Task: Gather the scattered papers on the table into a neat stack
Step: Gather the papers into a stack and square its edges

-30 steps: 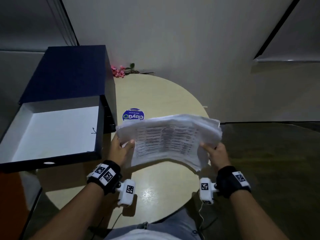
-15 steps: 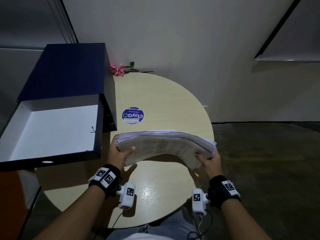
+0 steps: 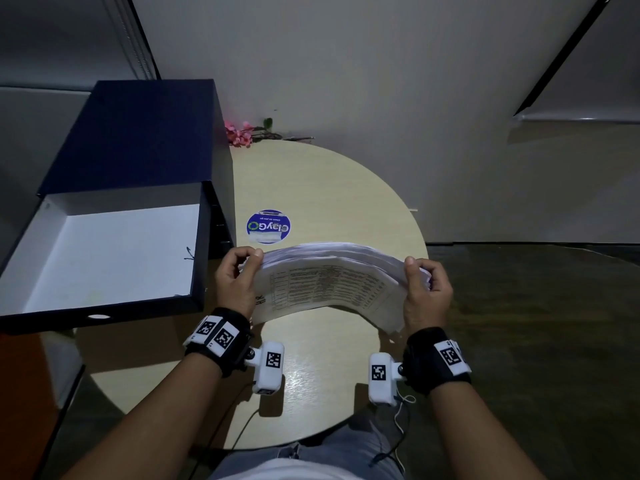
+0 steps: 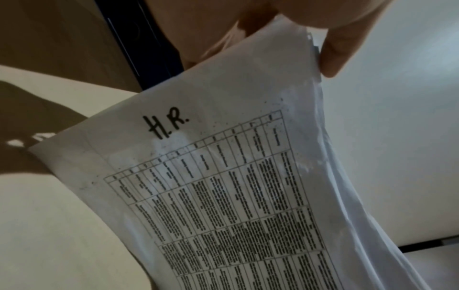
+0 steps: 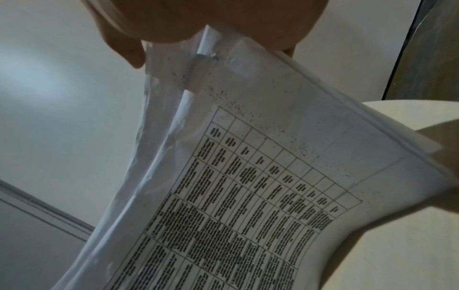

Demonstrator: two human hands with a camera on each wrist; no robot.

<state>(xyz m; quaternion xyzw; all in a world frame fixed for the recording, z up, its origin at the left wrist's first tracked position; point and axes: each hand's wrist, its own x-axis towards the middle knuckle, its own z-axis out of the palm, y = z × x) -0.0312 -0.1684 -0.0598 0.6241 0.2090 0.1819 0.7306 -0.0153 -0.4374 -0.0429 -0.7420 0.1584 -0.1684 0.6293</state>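
We hold the bundle of white printed papers [image 3: 329, 282] above the round pale wooden bench [image 3: 322, 181], left hand [image 3: 235, 282] and right hand [image 3: 427, 296] pinching its ends. No loose sheets show. We think squaring the edges and laying it down are left.

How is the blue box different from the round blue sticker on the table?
The blue box is large, rectangular and stands open, showing a white inside; the round sticker is small and lies flat on the table. The box is plain dark blue, while the sticker carries white lettering. Both are blue and lie beyond the papers.
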